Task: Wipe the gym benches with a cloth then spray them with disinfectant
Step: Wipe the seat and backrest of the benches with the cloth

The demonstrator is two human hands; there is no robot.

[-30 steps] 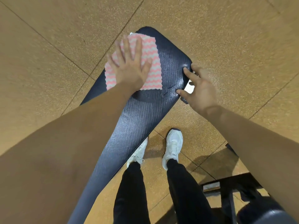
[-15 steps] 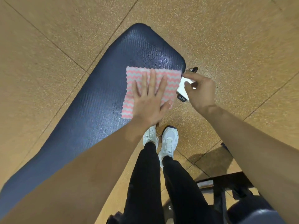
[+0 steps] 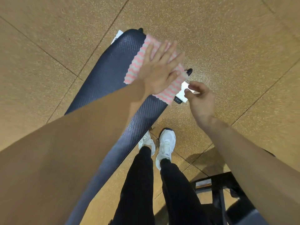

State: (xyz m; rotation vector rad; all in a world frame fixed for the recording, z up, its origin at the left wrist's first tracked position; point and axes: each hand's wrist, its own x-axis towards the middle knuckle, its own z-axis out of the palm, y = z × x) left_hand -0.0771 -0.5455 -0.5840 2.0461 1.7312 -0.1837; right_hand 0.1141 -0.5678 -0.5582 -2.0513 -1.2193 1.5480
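A dark blue padded gym bench (image 3: 112, 75) runs from the lower left up to the middle of the head view. A pink and grey zigzag cloth (image 3: 138, 65) lies on its far right end. My left hand (image 3: 158, 69) presses flat on the cloth with straight fingers. My right hand (image 3: 200, 98) hovers just off the bench's right edge, fingers loosely curled, over the white frame foot (image 3: 181, 93) below. No spray bottle is in view.
Brown speckled rubber floor tiles (image 3: 227, 38) surround the bench. My white shoes (image 3: 165, 143) and black trousers stand close to the bench's right side. A black metal frame (image 3: 215, 184) of other equipment sits at the lower right.
My left hand has slid the cloth up and to the right, toward the far end of the bench. My right hand has come off the bench edge and its fingers have curled loosely.
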